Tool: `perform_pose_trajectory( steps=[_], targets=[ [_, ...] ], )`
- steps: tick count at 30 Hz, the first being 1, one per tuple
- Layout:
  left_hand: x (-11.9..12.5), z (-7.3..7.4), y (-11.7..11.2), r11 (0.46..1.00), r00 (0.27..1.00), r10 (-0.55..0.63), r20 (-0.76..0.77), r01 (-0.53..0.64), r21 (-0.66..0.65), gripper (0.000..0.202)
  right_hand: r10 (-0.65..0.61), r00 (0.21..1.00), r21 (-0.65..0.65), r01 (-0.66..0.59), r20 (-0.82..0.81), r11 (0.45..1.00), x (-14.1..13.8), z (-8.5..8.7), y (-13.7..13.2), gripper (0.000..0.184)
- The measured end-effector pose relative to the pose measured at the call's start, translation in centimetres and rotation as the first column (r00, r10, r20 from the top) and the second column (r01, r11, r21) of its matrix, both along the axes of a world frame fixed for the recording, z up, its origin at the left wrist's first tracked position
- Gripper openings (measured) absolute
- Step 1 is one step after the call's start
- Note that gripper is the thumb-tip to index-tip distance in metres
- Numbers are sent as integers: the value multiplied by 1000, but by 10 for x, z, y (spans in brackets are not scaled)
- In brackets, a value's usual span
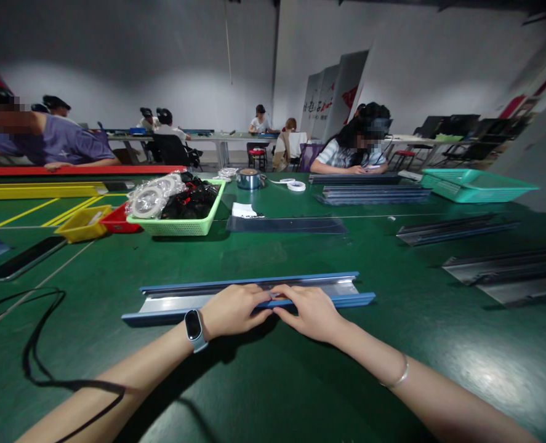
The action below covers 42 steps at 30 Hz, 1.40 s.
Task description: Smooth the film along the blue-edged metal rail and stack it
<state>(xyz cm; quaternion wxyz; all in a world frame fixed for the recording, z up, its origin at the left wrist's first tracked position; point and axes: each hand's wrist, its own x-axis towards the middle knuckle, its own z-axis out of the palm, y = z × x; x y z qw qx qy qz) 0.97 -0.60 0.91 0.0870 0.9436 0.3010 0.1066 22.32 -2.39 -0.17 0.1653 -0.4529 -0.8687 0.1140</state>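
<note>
A blue-edged metal channel (168, 303) with a shiny silver inside lies crosswise on the green table in front of me. My left hand (234, 309), with a banded watch at its wrist, is closed on the channel's near edge around the middle. Right beside it, my right hand (310, 312) pinches the same edge, fingers over the top and thumb on the near side. The fingertips of both hands almost meet. Whether something small lies between them is hidden.
A green basket (178, 227) of black parts and wrapped rolls stands behind, with yellow (82, 225) and red bins beside it. A phone (23, 258) and black cable lie left. More channels (526, 274) and a teal tray (480, 186) are right. Several people sit beyond.
</note>
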Motion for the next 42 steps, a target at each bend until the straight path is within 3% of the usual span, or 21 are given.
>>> perform_pose_trajectory(
  steps=[31, 42],
  targets=[
    [1, -2, 0, 999, 1000, 24, 10, -24, 23, 27, -40, 993, -80, 31, -113, 996, 0, 4, 0, 33],
    [2, -4, 1, 999, 1000, 12, -20, -12, 38, 29, -40, 996, -67, 34, -81, 997, -1, 5, 0, 31]
  ],
)
